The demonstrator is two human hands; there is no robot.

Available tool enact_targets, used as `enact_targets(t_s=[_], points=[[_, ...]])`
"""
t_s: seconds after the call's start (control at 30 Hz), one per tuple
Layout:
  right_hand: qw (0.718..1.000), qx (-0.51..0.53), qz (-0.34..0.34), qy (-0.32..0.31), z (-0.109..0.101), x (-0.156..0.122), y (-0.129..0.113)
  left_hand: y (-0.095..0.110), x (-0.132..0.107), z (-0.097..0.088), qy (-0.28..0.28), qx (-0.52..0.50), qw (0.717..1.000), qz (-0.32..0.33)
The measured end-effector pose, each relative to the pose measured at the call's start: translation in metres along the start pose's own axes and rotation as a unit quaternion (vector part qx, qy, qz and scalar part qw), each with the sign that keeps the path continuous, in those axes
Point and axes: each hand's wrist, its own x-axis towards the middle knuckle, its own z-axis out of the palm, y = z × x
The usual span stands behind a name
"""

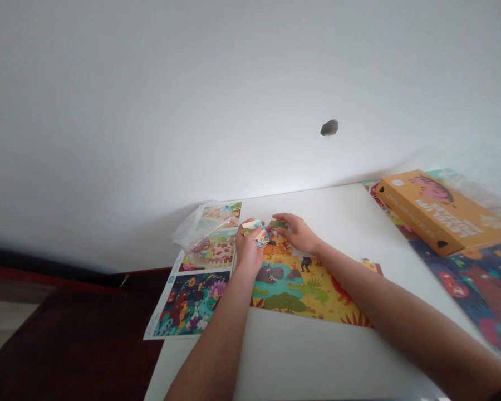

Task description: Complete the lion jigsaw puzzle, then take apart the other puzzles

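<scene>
Loose pieces (251, 226) — bunched, green piece (279, 224) beside, animal puzzle (303, 283) — flat

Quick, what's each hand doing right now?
Left hand: closed around several loose puzzle pieces.
Right hand: closed, holding one greenish piece between thumb and fingers.

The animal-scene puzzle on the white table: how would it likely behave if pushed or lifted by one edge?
Pushed, the puzzle may slide easily, since it lies flat on a smooth-looking table. Lifted by one edge, it would probably bend or come apart, as it looks pieced together, with a stepped far edge. Tipping seems unlikely, given how thin it looks.
</scene>
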Motion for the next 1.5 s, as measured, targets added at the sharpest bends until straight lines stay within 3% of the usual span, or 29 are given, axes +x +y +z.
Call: enact_targets(t_s=[0.17,0.33,0.5,0.57,0.67,0.73,0.87,0.93,1.0,1.1,1.2,1.3,1.4,1.5], points=[[0.987,0.143,0.042,0.066,0.001,0.000,0.001,-0.001,-0.002,0.001,-0.026,-0.005,0.999,-0.030],[0.931,0.332,0.127,0.079,-0.005,0.006,0.005,0.002,-0.003,0.002,-0.023,0.000,0.999,-0.035],[0.882,0.439,0.154,0.080,-0.008,0.010,0.011,0.004,-0.004,0.003,-0.049,0.013,0.997,-0.057],[0.889,0.426,0.153,0.070,-0.008,0.010,0.012,0.005,-0.004,0.002,-0.062,0.019,0.996,-0.065],[0.927,0.347,0.131,0.057,-0.005,0.007,0.011,0.005,-0.002,0.000,-0.075,0.018,0.995,-0.069],[0.947,0.290,0.103,0.088,-0.003,0.005,0.008,0.006,-0.001,-0.001,-0.076,0.011,0.995,-0.064],[0.930,0.313,0.037,0.190,-0.001,0.002,0.000,0.011,-0.003,0.000,-0.063,-0.006,0.996,-0.062],[0.918,0.348,0.017,0.192,-0.001,0.001,-0.004,0.013,-0.006,0.002,-0.078,-0.022,0.993,-0.083],[0.926,0.347,0.011,0.147,-0.001,-0.001,-0.008,0.014,-0.011,0.005,-0.122,-0.044,0.982,-0.136],[0.968,0.242,-0.011,0.070,-0.001,-0.007,-0.016,0.014,-0.017,0.008,-0.195,-0.070,0.952,-0.225],[0.993,0.069,-0.044,0.080,-0.001,-0.010,-0.027,0.014,-0.018,0.006,-0.221,-0.069,0.948,-0.219],[0.990,-0.105,0.000,0.091,0.000,-0.013,-0.035,0.014,-0.011,0.000,-0.172,-0.055,0.976,-0.122],[0.959,-0.277,0.063,0.005,0.001,-0.017,-0.040,0.012,-0.001,-0.007,-0.079,-0.054,0.995,-0.017],[0.934,-0.342,0.078,-0.066,0.001,-0.019,-0.041,0.007,0.003,-0.009,-0.014,-0.052,0.998,0.019]])
